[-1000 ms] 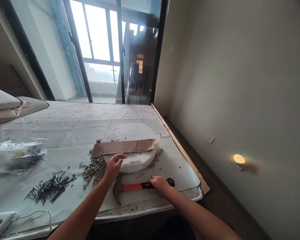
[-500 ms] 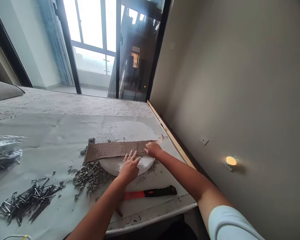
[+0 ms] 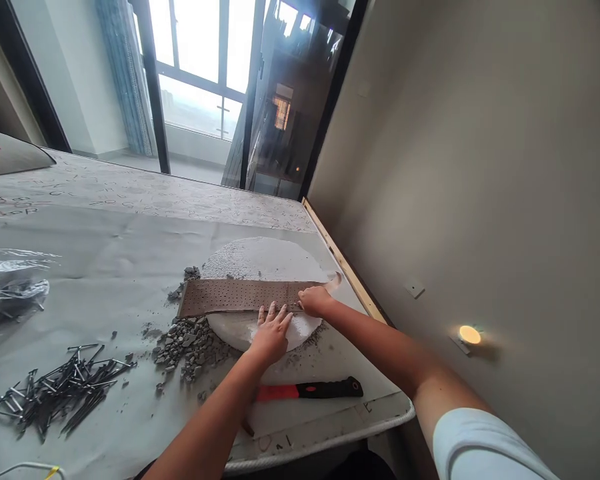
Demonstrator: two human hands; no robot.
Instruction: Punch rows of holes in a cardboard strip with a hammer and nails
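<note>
A brown strip (image 3: 245, 295) covered in rows of small dark holes lies across a round white board (image 3: 265, 258). My left hand (image 3: 271, 337) rests with fingers spread, the fingertips on the strip's near edge and the palm over the white board. Toward the strip's right end, my right hand (image 3: 316, 301) is closed with its fingers curled down at the strip's surface. Whatever those fingers hold is too small to make out. A thin pale curled piece (image 3: 334, 283) sticks out past the strip's right end.
Grey gravel (image 3: 193, 343) is heaped at the board's left. A tool with a red and black handle (image 3: 310, 390) lies nearer me, partly behind my left forearm. Loose nails (image 3: 63, 393) and a clear plastic bag (image 3: 13, 293) are at left. A wooden rail (image 3: 343, 263) borders the wall.
The camera view has shifted slightly, so the whole scene sits further right. Both hands stay at nearly the same places on the strip.
</note>
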